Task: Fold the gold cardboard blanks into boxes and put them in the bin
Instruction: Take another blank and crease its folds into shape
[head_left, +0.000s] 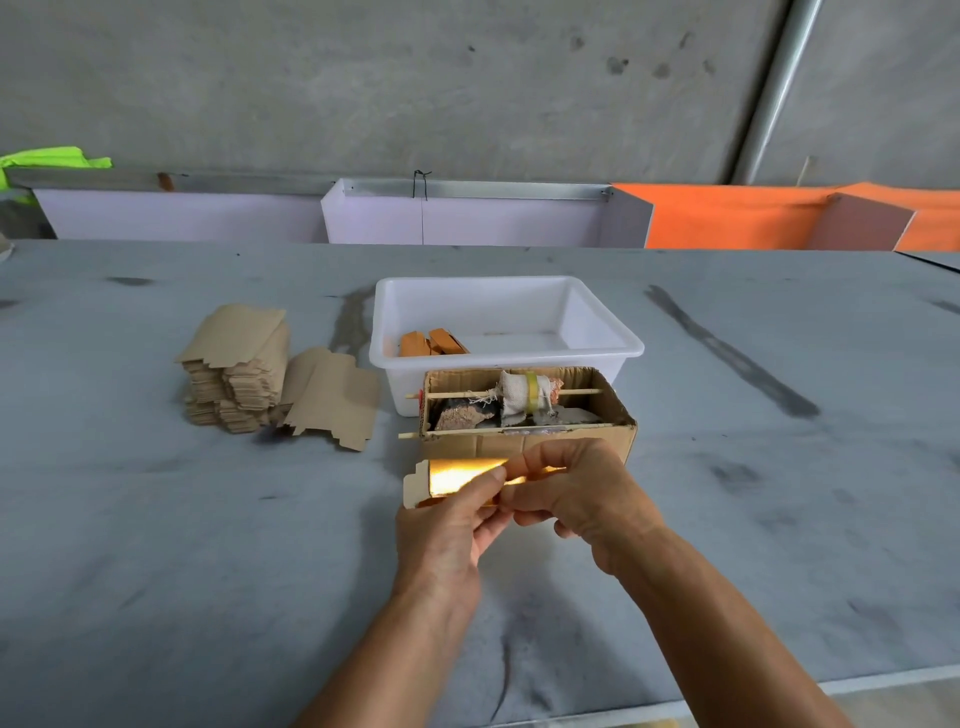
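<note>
A gold cardboard blank (457, 475) is held just above the table, its shiny face up and a notched flap sticking out at its left end. My left hand (452, 525) pinches it from below and in front, thumb on the gold face. My right hand (576, 493) grips its right end, fingers curled over it and hiding that part. A stack of flat blanks (234, 364), brown backs up, stands to the left, with a loose blank (332, 397) leaning beside it. The white bin (504, 317) behind holds two folded gold boxes (431, 343) in its left corner.
An open brown carton (524, 410) with rags, a tape roll and two wooden sticks across it sits directly behind my hands, against the bin. The grey table (156, 545) has dark smears. White and orange panels (727, 218) line the far edge before a concrete wall.
</note>
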